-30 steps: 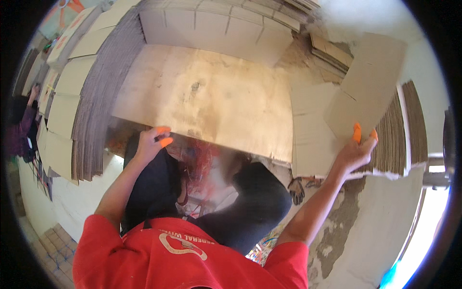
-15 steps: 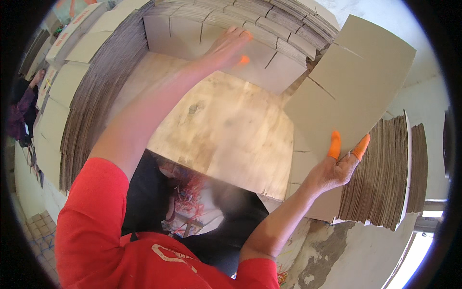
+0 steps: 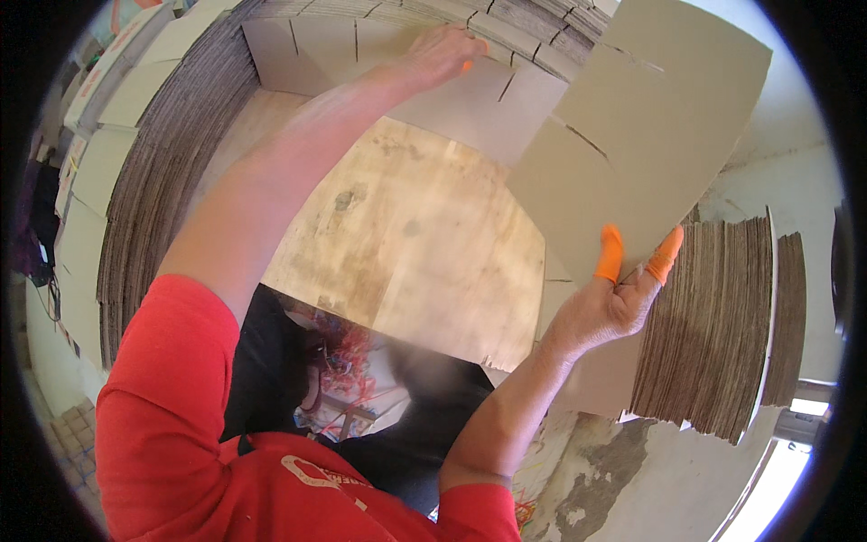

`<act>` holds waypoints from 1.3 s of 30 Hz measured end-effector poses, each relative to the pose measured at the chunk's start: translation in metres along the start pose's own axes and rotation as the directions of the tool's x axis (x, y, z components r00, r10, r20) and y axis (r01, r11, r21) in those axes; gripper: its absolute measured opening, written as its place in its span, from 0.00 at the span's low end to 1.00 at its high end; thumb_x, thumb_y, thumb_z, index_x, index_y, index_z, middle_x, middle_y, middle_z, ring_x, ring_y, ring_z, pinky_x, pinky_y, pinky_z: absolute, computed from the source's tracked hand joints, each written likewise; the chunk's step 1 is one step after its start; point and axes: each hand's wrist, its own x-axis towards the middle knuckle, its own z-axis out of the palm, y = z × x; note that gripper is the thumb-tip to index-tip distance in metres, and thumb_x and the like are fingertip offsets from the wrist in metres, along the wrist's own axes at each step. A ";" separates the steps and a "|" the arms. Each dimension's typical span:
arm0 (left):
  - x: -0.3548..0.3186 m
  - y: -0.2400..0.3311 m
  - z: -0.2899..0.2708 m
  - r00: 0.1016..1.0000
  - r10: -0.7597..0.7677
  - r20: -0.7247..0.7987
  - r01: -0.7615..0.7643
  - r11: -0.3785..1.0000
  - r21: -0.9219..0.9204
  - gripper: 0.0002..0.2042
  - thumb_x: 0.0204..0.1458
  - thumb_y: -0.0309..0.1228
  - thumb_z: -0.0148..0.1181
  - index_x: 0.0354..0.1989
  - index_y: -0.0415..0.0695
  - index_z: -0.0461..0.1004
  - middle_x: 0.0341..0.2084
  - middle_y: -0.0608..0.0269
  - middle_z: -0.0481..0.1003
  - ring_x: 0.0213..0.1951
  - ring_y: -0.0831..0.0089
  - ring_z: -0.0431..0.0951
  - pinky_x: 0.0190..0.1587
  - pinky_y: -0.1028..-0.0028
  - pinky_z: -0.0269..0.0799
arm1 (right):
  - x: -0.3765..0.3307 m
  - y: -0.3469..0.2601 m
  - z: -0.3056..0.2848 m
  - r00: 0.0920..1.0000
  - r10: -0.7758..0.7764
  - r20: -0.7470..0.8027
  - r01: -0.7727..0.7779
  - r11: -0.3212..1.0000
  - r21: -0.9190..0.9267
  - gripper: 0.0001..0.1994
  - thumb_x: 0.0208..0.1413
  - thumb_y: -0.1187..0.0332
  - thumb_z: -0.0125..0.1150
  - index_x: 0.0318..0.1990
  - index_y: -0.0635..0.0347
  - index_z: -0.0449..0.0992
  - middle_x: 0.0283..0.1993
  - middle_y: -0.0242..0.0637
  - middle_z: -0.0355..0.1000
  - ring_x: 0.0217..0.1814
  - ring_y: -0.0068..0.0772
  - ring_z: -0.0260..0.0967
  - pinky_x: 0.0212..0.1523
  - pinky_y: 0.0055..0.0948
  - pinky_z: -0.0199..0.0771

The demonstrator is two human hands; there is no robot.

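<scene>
Right hand (image 3: pixel 607 309): grips slotted sheet (image 3: pixel 646 126) extending beyond it.
Left hand (image 3: pixel 444 56): at far stack (image 3: pixel 479 101); grip, I cannot tell.

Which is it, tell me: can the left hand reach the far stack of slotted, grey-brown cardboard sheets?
Probably yes: the left hand is at the upper edge of the far stack, nothing visibly between.

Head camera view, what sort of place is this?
Probably a small cardboard workshop or storeroom: stacks of cardboard sheets stand on the left, far and right sides of a bare wooden board, and the right hand holds a slotted sheet.
</scene>
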 end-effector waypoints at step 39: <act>-0.069 0.119 -0.077 0.868 0.497 -0.014 -0.495 0.862 -0.111 0.04 0.44 0.26 0.56 0.29 0.42 0.71 0.26 0.64 0.72 0.36 0.64 0.75 0.30 0.68 0.74 | -0.016 -0.005 -0.001 0.923 -0.103 0.372 0.273 0.855 -0.441 0.32 0.51 0.75 0.63 0.64 0.45 0.63 0.55 0.43 0.70 0.39 0.44 0.76 0.33 0.37 0.78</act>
